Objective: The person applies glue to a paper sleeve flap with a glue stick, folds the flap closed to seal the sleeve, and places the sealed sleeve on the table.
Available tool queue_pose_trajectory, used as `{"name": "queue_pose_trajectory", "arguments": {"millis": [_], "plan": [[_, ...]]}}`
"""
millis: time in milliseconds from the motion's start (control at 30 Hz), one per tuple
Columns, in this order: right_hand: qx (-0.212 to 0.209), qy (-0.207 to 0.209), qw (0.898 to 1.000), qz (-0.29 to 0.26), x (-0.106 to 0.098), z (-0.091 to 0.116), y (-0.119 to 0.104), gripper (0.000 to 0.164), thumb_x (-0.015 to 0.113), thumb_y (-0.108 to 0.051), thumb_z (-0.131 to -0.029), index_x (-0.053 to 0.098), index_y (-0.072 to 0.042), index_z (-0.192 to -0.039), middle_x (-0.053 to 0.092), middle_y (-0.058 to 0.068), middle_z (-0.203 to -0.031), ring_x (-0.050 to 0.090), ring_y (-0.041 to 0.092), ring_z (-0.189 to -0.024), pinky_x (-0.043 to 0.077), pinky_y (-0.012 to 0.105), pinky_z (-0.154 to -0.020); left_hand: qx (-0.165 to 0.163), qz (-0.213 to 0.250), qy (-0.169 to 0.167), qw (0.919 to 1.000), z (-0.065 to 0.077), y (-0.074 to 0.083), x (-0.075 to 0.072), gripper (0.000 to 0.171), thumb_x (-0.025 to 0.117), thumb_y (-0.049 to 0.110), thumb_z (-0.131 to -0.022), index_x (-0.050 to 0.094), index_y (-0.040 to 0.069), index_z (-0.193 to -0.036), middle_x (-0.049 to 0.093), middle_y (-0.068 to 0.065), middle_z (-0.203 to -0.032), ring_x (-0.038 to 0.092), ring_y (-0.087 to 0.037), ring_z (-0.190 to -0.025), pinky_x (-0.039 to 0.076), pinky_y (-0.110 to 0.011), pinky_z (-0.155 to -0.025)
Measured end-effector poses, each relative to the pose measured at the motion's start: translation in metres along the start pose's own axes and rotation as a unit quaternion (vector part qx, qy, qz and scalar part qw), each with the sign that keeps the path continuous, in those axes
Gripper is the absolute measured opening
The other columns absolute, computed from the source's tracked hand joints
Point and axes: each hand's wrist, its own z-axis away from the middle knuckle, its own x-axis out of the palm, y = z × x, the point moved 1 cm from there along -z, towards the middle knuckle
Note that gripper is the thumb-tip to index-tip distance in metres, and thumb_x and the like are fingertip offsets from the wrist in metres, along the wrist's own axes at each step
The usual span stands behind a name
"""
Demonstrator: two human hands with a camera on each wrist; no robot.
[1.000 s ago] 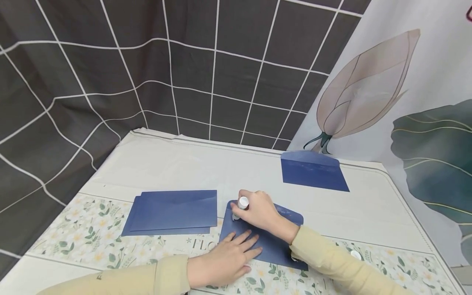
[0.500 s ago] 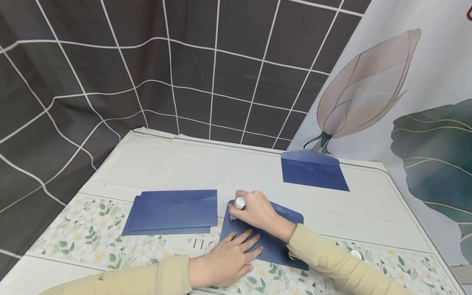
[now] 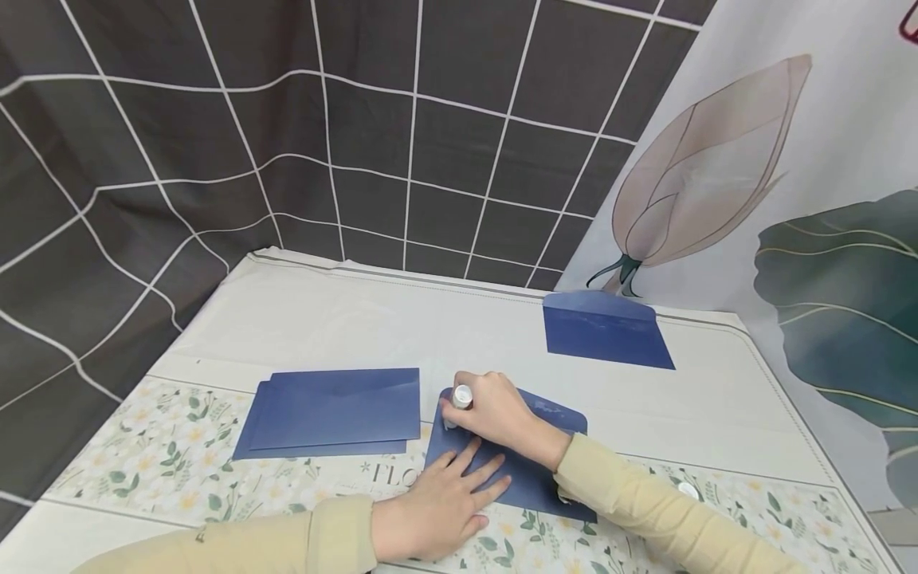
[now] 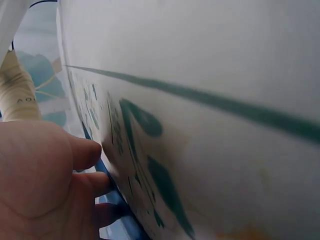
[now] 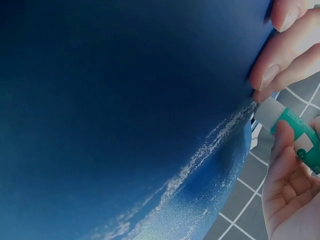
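Note:
My right hand [image 3: 495, 410] grips a glue stick [image 3: 462, 396] near the left end of the opened flap of a dark blue envelope [image 3: 534, 482]. In the right wrist view the glue stick [image 5: 302, 142] shows a teal label, and its tip meets the blue paper. A whitish streak of glue [image 5: 182, 177] runs along the flap. Spread fingers of my left hand [image 3: 441, 506] rest on the envelope's lower left part, holding it against the table. The left wrist view shows this hand [image 4: 40, 180] from the palm side, beside the floral tablecloth.
Several blue envelopes [image 3: 337, 406] lie stacked to the left. Another blue envelope [image 3: 610, 339], flap raised, lies at the table's back right edge. A small white cap [image 3: 688, 489] sits right of my right forearm. The tablecloth [image 3: 344, 311] is white with a floral band.
My right hand has slid slightly left with the glue stick, along the flap toward its left corner. My left hand stays on the envelope. The head view has shifted a little.

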Motion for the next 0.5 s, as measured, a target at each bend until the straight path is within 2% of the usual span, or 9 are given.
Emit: {"name": "queue_pose_trajectory", "arguments": {"millis": [167, 333, 500], "plan": [[-0.008, 0.0, 1.0, 0.018, 0.003, 0.001, 0.001, 0.019, 0.065, -0.025, -0.085, 0.055, -0.016, -0.071, 0.055, -0.008, -0.051, 0.044, -0.003, -0.041, 0.035, 0.012, -0.041, 0.011, -0.016, -0.002, 0.9998, 0.0, -0.004, -0.002, 0.052, 0.029, 0.049, -0.102, 0.024, 0.034, -0.152, 0.019, 0.006, -0.161, 0.022, -0.026, -0.148, 0.036, -0.039, -0.112], [-0.015, -0.002, 0.999, 0.031, 0.004, 0.002, 0.002, 0.018, 0.065, -0.024, -0.083, 0.055, -0.015, -0.071, 0.055, -0.008, -0.05, 0.044, -0.003, -0.041, 0.035, 0.011, -0.041, 0.036, 0.012, 0.006, 0.9993, 0.001, -0.011, -0.005, 0.051, 0.033, 0.045, -0.103, 0.029, 0.031, -0.151, 0.023, 0.003, -0.16, 0.024, -0.028, -0.147, 0.038, -0.04, -0.111], [-0.014, -0.007, 1.0, 0.012, 0.003, 0.004, 0.002, 0.016, 0.065, -0.022, -0.083, 0.056, -0.014, -0.073, 0.056, -0.007, -0.052, 0.044, -0.004, -0.042, 0.035, 0.012, -0.041, 0.065, 0.05, 0.013, 0.9966, 0.003, -0.016, -0.008, 0.052, 0.042, 0.041, -0.101, 0.035, 0.024, -0.15, 0.029, -0.002, -0.158, 0.027, -0.033, -0.145, 0.038, -0.04, -0.111]]}}
